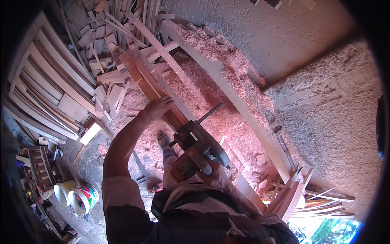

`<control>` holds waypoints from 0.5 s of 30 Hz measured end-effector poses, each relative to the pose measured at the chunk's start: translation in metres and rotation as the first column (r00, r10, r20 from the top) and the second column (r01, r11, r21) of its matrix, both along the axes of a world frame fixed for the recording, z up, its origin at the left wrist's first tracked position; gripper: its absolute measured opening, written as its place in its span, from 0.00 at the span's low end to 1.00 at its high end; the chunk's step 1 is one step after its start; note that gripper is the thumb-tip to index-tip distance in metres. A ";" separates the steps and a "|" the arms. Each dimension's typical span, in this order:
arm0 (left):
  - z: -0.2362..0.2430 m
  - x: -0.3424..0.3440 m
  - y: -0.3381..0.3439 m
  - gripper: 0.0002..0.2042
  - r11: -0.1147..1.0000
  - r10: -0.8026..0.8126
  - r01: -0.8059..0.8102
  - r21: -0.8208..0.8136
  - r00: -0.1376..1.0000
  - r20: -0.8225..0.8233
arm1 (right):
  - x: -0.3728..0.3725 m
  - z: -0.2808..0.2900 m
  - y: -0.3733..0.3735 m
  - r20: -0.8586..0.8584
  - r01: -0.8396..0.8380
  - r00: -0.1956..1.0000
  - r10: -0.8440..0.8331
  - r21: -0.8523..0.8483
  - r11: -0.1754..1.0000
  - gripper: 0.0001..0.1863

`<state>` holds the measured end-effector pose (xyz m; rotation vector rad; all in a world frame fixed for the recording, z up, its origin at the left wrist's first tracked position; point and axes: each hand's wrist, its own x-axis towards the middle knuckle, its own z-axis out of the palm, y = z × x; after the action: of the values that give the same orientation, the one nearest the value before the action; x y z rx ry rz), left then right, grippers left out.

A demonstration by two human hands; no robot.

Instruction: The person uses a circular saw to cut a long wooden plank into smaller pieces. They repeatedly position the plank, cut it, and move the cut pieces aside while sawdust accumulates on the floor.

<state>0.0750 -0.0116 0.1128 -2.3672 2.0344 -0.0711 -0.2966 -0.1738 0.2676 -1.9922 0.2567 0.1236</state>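
My left hand (160, 106) lies across a long reddish wooden plank (152, 87), its fingers curled over the edge. The plank runs away from me toward the upper left, and another narrow strip lies alongside it. At the plank's near end sits a dark handheld power tool (207, 142) with a metal rod sticking out at its far right. Part of my right hand (212, 173) shows at the tool's rear handle, closed around it; the tool's body hides several of its fingers. What lies under the tool's base is hidden.
A long pale beam (231, 89) curves past on the right, among heaps of shavings (252, 134). Offcuts (97, 40) are piled at the far left, and long boards (53, 73) lean there. Buckets (83, 199) stand at lower left. A rough wall (329, 89) rises on the right.
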 end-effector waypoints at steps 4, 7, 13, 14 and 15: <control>0.009 0.001 -0.003 0.31 0.998 0.052 -0.048 0.041 0.992 -0.111 | 0.001 -0.012 -0.003 -0.031 -0.015 0.999 0.016 0.009 1.000 0.32; 0.009 0.003 0.002 0.33 0.999 0.015 -0.012 0.039 0.998 -0.065 | 0.005 -0.019 -0.001 0.005 -0.012 1.000 0.012 0.022 1.000 0.31; 0.030 0.004 0.003 0.38 0.995 -0.014 0.029 0.096 0.988 -0.154 | 0.017 -0.013 0.002 -0.012 0.001 1.000 -0.001 0.051 0.999 0.29; 0.026 0.007 0.003 0.37 0.996 -0.066 0.067 0.062 0.998 -0.009 | 0.020 -0.016 0.001 -0.011 -0.006 1.000 0.007 0.047 0.999 0.29; 0.024 0.013 0.003 0.35 0.994 -0.111 0.107 0.036 0.984 0.141 | 0.024 -0.018 0.002 -0.006 -0.016 1.000 0.016 0.045 0.999 0.29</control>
<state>0.0876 -0.0081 0.1370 -2.1650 2.0810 -0.2065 -0.2728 -0.1720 0.2496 -1.9502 0.2398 0.1448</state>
